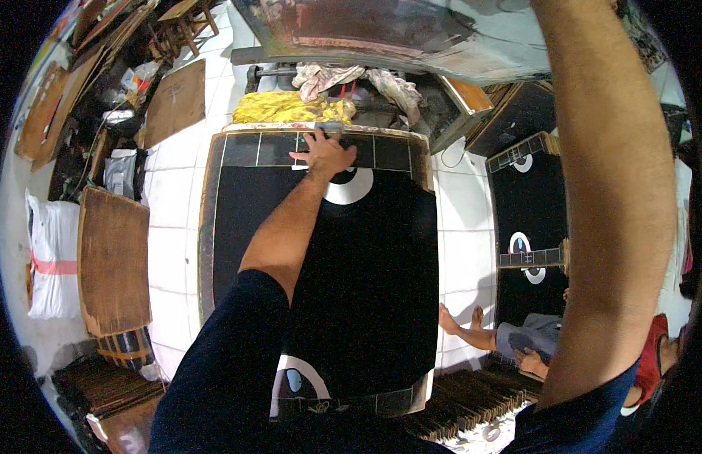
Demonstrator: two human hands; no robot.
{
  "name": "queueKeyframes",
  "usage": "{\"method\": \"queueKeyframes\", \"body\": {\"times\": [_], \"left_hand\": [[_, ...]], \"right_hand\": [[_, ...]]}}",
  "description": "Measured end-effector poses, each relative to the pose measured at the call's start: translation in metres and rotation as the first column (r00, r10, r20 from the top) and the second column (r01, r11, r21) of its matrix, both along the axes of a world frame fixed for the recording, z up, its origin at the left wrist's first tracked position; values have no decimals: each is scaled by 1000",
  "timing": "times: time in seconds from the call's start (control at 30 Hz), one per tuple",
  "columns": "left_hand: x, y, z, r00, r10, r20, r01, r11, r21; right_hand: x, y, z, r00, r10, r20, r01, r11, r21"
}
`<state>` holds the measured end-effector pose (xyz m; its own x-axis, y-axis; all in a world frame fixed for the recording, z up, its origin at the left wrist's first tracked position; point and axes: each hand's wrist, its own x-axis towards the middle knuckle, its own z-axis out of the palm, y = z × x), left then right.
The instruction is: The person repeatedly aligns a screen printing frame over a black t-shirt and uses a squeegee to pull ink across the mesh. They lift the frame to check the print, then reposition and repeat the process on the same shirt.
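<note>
My left hand (pixel 326 155) lies with fingers spread at the far end of a long board (pixel 207 219). Black fabric (pixel 366 272) covers most of that board. The hand rests where the fabric's far edge meets a dark strip with pale ruled lines (pixel 241 149). Just below the palm, a white ring-shaped print (pixel 349 189) shows partly on the fabric. A second white curved print with a pale blue patch (pixel 301 374) is at the near end. My right forearm reaches up along the right side, and its hand is out of the picture.
Beyond the board lie a yellow cloth (pixel 283 107) and stained rags (pixel 328 78) by a large painted panel (pixel 366 30). Another black-covered board (pixel 532 200) stands at right, near a seated person's legs (pixel 472 333). Brown boards (pixel 115 261) lean at left; stacked slats (pixel 472 401) sit near right.
</note>
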<state>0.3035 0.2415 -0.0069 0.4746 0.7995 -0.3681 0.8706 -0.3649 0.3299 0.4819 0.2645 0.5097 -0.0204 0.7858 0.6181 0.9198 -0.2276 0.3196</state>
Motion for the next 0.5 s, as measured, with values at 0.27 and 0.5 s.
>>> {"method": "queueKeyframes", "body": {"times": [0.27, 0.5], "left_hand": [[-49, 70, -19, -285, 834, 473, -257, 409, -876], [-154, -73, 85, -540, 630, 557, -81, 620, -780]], "right_hand": [[-109, -145, -75, 805, 74, -588, 58, 978, 202], [-152, -207, -167, 885, 307, -350, -126, 881, 456]]}}
